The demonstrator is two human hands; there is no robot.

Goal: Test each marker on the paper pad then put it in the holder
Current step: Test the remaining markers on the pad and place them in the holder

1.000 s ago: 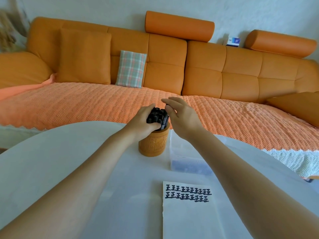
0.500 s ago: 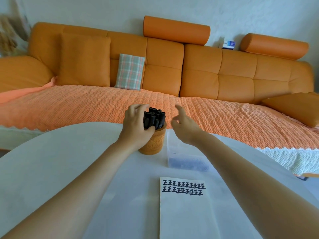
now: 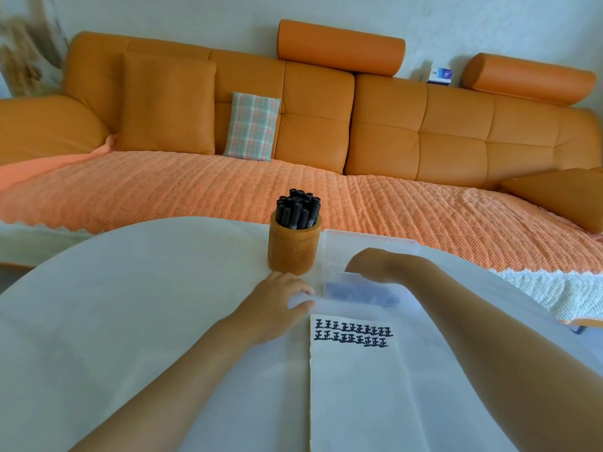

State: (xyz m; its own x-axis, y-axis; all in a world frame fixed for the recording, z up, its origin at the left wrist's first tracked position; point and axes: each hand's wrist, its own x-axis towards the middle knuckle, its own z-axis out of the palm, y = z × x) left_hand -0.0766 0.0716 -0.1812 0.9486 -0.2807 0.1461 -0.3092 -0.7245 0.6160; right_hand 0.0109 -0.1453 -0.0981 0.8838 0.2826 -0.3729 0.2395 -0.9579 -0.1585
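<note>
A round tan holder (image 3: 293, 247) stands on the white table, packed with several black capped markers (image 3: 298, 208). The white paper pad (image 3: 355, 393) lies near me, with two rows of black test marks along its top edge. My left hand (image 3: 277, 300) rests on the table just in front of the holder, fingers relaxed and reaching toward the corner of a clear plastic box (image 3: 375, 240). My right hand (image 3: 370, 264) bends down into that box, and its fingers are hidden. A bluish mass (image 3: 359, 290) shows through the box's front wall.
The round white table (image 3: 130, 305) curves away on the left and right. Behind it runs an orange sofa (image 3: 391, 132) with a knitted orange cover, a plaid cushion (image 3: 253, 127) and two bolsters. A small blue-and-white box (image 3: 440, 75) sits on the sofa back.
Both hands have left the markers in the holder and dropped toward me. The left now rests on the table; the right has gone down into the clear box.
</note>
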